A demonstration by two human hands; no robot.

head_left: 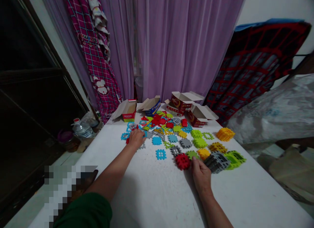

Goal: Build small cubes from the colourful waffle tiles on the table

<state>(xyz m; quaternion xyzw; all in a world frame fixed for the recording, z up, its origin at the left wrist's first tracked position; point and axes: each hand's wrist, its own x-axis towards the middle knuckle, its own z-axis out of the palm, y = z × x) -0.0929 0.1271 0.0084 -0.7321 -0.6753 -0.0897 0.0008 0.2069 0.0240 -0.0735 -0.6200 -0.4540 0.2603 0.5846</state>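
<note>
My left hand [136, 138] reaches palm down over the left side of a heap of plastic interlocking blocks, fingers apart and fingertips partly hidden. Just past it lies a light blue window-shaped block [125, 136]. Nearer me on the right, my right hand [202, 174] has its fingers curled and its thumb against a green block [192, 154]. That hand sits between a stack of red blocks [183, 161] and a stack of grey window blocks [217, 162]. A blue window block [161, 154] and a flat blue block [157, 140] lie between my hands.
Opened cardboard boxes, including a blue one [152, 107] and a red one [196, 118], line the table's far edge. Stacks of yellow blocks [225, 134] and green window blocks [235, 160] stand at right on the white table [157, 195]. A purple curtain [176, 45] hangs behind.
</note>
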